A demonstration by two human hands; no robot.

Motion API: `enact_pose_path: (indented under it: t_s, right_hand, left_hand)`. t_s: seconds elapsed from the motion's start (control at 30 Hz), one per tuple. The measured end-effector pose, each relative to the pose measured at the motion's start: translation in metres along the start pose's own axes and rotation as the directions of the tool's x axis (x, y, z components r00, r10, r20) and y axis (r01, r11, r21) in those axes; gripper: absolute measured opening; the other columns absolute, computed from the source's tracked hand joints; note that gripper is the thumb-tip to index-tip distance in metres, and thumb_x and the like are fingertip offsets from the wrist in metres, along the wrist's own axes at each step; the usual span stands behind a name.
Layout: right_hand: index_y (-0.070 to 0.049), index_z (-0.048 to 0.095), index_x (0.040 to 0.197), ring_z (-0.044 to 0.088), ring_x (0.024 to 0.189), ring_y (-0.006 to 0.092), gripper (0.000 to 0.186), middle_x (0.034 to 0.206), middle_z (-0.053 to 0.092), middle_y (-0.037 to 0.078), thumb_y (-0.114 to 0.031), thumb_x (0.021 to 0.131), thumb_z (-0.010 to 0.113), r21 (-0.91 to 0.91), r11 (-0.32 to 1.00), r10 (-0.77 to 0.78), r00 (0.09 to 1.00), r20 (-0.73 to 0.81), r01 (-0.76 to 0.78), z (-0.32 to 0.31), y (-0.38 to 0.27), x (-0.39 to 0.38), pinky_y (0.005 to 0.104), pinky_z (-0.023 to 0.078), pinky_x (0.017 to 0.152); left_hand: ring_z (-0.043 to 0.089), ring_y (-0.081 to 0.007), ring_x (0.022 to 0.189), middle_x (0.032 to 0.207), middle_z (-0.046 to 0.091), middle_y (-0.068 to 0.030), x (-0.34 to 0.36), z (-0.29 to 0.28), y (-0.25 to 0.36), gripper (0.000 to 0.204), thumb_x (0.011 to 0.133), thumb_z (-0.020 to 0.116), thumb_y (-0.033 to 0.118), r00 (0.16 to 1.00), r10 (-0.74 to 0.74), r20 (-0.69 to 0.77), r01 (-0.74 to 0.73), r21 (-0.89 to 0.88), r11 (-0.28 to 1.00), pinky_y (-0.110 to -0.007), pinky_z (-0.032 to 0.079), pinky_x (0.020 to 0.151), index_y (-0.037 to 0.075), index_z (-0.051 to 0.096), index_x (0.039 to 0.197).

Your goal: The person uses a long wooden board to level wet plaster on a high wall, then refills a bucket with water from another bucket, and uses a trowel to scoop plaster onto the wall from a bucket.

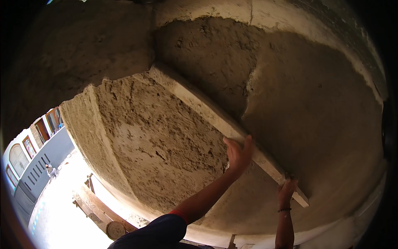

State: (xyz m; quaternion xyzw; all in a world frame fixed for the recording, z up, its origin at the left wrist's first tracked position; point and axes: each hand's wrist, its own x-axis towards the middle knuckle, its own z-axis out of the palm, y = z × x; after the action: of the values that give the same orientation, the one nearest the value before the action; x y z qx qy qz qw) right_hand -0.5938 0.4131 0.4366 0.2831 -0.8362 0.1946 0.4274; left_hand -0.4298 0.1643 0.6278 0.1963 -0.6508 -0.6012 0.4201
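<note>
A long, pale straightedge (199, 106), plaster-smeared, lies slantwise from upper left to lower right against a plastered surface (315, 108). My left hand (239, 157) is closed on it past its middle, thumb on one side and fingers on the other. Close to the lower right end, my right hand (287, 191) grips the same straightedge; its fingers are partly hidden. Rough, pitted plaster (153, 141) shows to the left of the straightedge, while smoother, darker plaster is on its right. A dark band circles my right wrist.
Wooden planks (97, 209) with a round container (115, 229) on them stand at lower left. Beyond is bright ground, a grey wall (41, 166) with slots, and a person (51, 170) low beside it. A pale raised edge (286, 18) borders the plaster above.
</note>
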Motion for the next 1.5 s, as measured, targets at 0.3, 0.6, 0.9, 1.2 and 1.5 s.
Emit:
enact_pose_path:
  t_s: [0.3, 0.6, 0.9, 1.2, 1.5]
  right_hand:
    - [0.0, 0.036, 0.132, 0.041, 0.114, 0.0493, 0.06, 0.124, 0.039, 0.031, -0.009, 0.081, 0.066, 0.015, 0.999, 0.03, 0.999, -0.03, -0.03, -0.031, -0.039, 0.037, 0.0583, 0.033, 0.095]
    - [0.0, 0.028, 0.14, 0.031, 0.126, 0.0538, 0.074, 0.134, 0.037, 0.03, -0.012, 0.08, 0.07, -0.118, 0.993, 0.005, 0.984, -0.179, -0.027, -0.007, -0.013, 0.059, 0.062, 0.025, 0.104]
    - [-0.002, 0.033, 0.136, 0.034, 0.124, 0.0515, 0.073, 0.128, 0.042, 0.028, -0.009, 0.074, 0.071, 0.002, 1.0, 0.027, 0.999, -0.02, -0.027, -0.014, -0.002, 0.027, 0.0624, 0.026, 0.102]
    - [0.004, 0.022, 0.14, 0.031, 0.124, 0.0538, 0.075, 0.13, 0.036, 0.031, -0.014, 0.083, 0.067, -0.072, 0.997, -0.053, 0.986, -0.159, 0.042, -0.028, -0.019, 0.073, 0.0634, 0.027, 0.1]
    - [-0.001, 0.032, 0.134, 0.032, 0.125, 0.0523, 0.069, 0.132, 0.036, 0.03, -0.009, 0.077, 0.071, -0.024, 0.999, 0.041, 0.999, -0.036, -0.042, -0.028, -0.015, 0.063, 0.0629, 0.027, 0.102]
  left_hand:
    - [0.057, -0.0465, 0.081, 0.097, 0.05, -0.0318, 0.031, 0.021, 0.067, 0.064, 0.09, 0.065, 0.028, 0.909, 0.407, -0.086, -0.382, 0.217, 0.898, -0.052, 0.046, 0.076, -0.013, 0.022, 0.112]
    - [0.057, -0.0484, 0.091, 0.1, 0.049, -0.0331, 0.042, 0.02, 0.123, 0.053, 0.09, 0.062, 0.029, 0.92, 0.392, -0.005, -0.391, 0.053, 0.919, -0.052, 0.047, 0.079, -0.006, 0.026, 0.106]
    - [0.055, -0.0404, 0.097, 0.108, 0.051, -0.0351, 0.025, 0.016, 0.056, 0.07, 0.092, 0.062, 0.034, 0.964, 0.259, 0.061, -0.258, -0.019, 0.966, -0.045, 0.041, 0.091, -0.016, 0.022, 0.12]
    - [0.056, -0.0495, 0.092, 0.098, 0.045, -0.0337, 0.051, 0.03, 0.122, 0.051, 0.092, 0.061, 0.03, 0.815, 0.58, -0.001, -0.578, 0.076, 0.813, -0.053, 0.045, 0.075, -0.005, 0.025, 0.103]
    - [0.056, -0.0492, 0.086, 0.093, 0.051, -0.0336, 0.037, 0.009, 0.091, 0.053, 0.091, 0.062, 0.033, 0.912, 0.406, -0.06, -0.402, 0.061, 0.913, -0.053, 0.045, 0.076, -0.004, 0.027, 0.104]
